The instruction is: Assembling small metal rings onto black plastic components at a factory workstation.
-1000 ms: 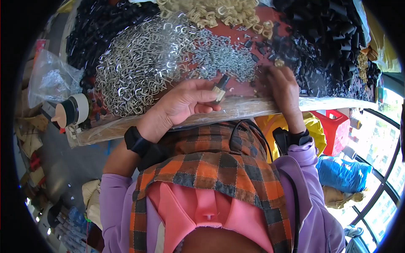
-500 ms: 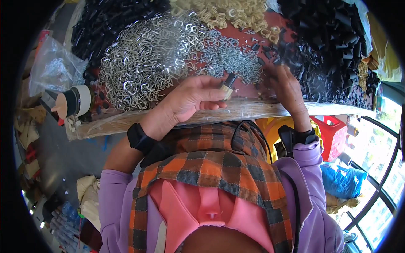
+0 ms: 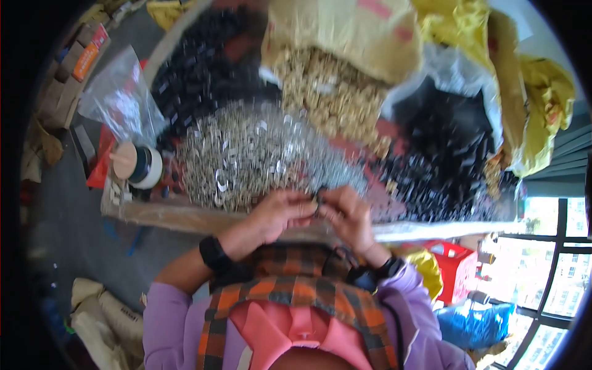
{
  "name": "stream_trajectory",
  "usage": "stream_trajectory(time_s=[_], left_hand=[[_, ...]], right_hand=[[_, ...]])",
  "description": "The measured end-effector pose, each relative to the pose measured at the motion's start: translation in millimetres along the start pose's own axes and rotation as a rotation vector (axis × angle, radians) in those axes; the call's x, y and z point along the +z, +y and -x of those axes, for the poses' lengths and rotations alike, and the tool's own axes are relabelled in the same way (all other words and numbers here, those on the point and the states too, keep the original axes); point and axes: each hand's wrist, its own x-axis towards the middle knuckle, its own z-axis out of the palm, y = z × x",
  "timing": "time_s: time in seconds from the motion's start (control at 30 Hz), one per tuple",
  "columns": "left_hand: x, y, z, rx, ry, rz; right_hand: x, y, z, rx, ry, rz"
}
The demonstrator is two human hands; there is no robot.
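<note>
Just beyond the front edge of the table, my two hands meet fingertip to fingertip. My left hand (image 3: pixel 279 216) pinches a small black-and-beige plastic part (image 3: pixel 317 201), mostly covered by fingers and blurred. Against it from the other side press the closed fingers of my right hand (image 3: pixel 349 214); whatever they grip is hidden. Beyond them lies a heap of small grey screws (image 3: pixel 336 169). A large mound of shiny bent metal hooks (image 3: pixel 237 157) spreads left of it, and beige plastic pieces (image 3: pixel 333 92) spill from a paper sack farther back.
Black plastic parts (image 3: pixel 447 154) are heaped at the right, with more black pieces (image 3: pixel 213 77) at the back left. A round tub (image 3: pixel 147 169) and a clear plastic bag (image 3: pixel 123 98) stand at the left corner. Below the table's right side is a red crate (image 3: pixel 453 271).
My right hand has come from the small black pieces to my left hand, and their fingertips now meet at the plastic part. The view has shifted, showing more of the table's far side.
</note>
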Motion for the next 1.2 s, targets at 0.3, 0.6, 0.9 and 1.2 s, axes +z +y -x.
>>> stream_trajectory(time_s=[0.3, 0.6, 0.9, 1.2], left_hand=[[2.4, -5.1, -1.6, -0.051, -0.172, -0.067], [3.9, -3.9, 9.5, -0.089, -0.183, -0.114], [-5.6, -0.9, 5.7, 0.076, -0.156, -0.217], [0.0, 11.7, -10.2, 0.026, -0.038, -0.183]], right_hand=[[-3.4, -2.2, 10.4, -0.180, 0.037, 0.146], [6.3, 1.5, 22.2, -0.243, 0.035, 0.152], [2.4, 5.4, 21.6, -0.273, 0.064, 0.197], [-81.0, 73.5, 23.8, -0.060, 0.135, 0.453]])
